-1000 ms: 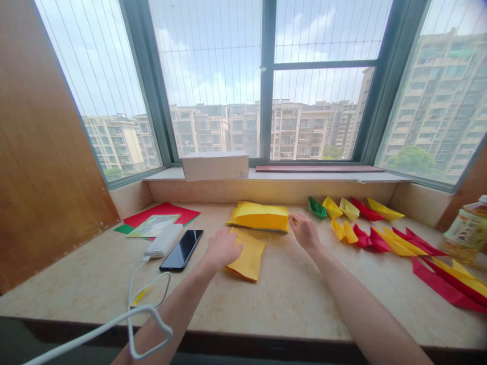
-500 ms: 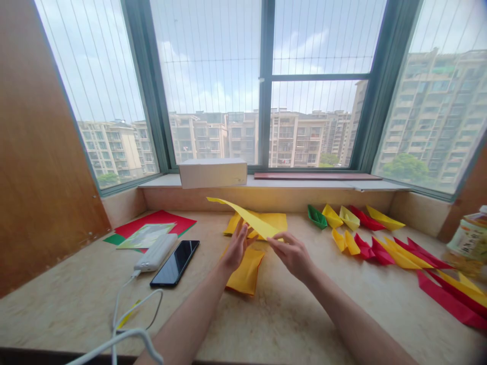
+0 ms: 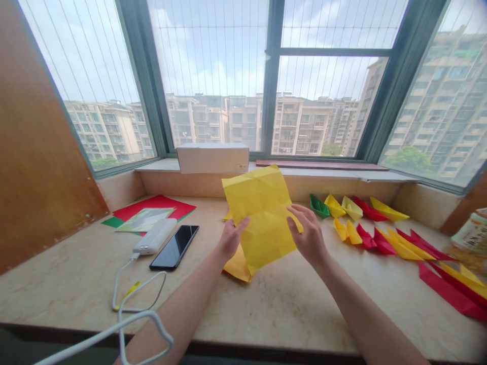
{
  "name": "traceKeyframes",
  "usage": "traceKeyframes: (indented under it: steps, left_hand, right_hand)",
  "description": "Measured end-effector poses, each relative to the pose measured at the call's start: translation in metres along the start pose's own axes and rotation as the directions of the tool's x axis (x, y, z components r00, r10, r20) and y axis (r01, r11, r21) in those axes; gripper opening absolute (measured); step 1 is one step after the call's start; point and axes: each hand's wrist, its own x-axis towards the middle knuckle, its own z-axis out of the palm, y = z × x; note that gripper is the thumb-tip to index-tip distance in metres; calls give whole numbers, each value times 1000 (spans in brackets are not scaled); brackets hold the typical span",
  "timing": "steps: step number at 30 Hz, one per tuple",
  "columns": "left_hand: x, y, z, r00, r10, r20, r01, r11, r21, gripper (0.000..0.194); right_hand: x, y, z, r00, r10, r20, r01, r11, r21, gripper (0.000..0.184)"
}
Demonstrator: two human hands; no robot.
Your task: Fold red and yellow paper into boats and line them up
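Windows (image 3: 213, 61) rise behind the worktop (image 3: 304, 309), above which the left hand (image 3: 229, 239) pinches the yellow sheet (image 3: 263, 215) by its left edge. The right hand (image 3: 311, 237) is spread open at the opposite edge, contact unclear; if pinched from one side only, the thin sheet could swing or slip.

And here the counter (image 3: 297, 309) is bearing red paper (image 3: 185, 208) and green paper (image 3: 111, 222) over on the left, with a power bank (image 3: 154, 238), phone (image 3: 175, 248) and yellow scrap (image 3: 132, 289) lying nearer. Midway, yellow paper (image 3: 238, 266) is resting flat, while rows of red, yellow and green boats (image 3: 367, 238) are crowding the right, a bottle (image 3: 472, 235) standing just beyond them!
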Motion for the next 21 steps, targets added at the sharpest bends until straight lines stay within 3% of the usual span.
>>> traceKeyframes:
  steps: [1, 3, 5, 8, 12, 17, 21]
  left_hand:
    - [-2, 1, 1, 999, -33, 34, 33, 999, -6, 43]
    - [-6, 2, 4, 993, -85, 85, 86, 996, -11, 40]
    - [-9, 2, 6, 988, -108, 108, 110, 994, -12, 39]
    - [-12, 1, 8, 986, -116, 123, 117, 993, -5, 41]
    - [-13, 1, 6, 985, -148, 86, 149, 989, -5, 39]
    - [-14, 10, 8, 984, -177, 27, 179, 982, -68, 34]
    - [-16, 15, 11, 980, -198, 17, 198, 976, -93, 29]
  right_hand:
    - [2, 8, -3, 996, 69, -61, -71, 997, -34, 36]
    - [5, 22, -8, 976, 204, -75, -207, 977, -47, 48]
    - [6, 32, -10, 924, 383, 5, -383, 922, 56, 60]
    - [4, 37, -7, 800, 565, 202, -600, 746, 290, 60]
    - [3, 32, -3, 735, 598, 320, -658, 513, 552, 43]
    - [5, 29, -3, 585, 671, 456, -700, 135, 701, 51]
    - [5, 30, -2, 514, 693, 506, -714, 18, 700, 64]
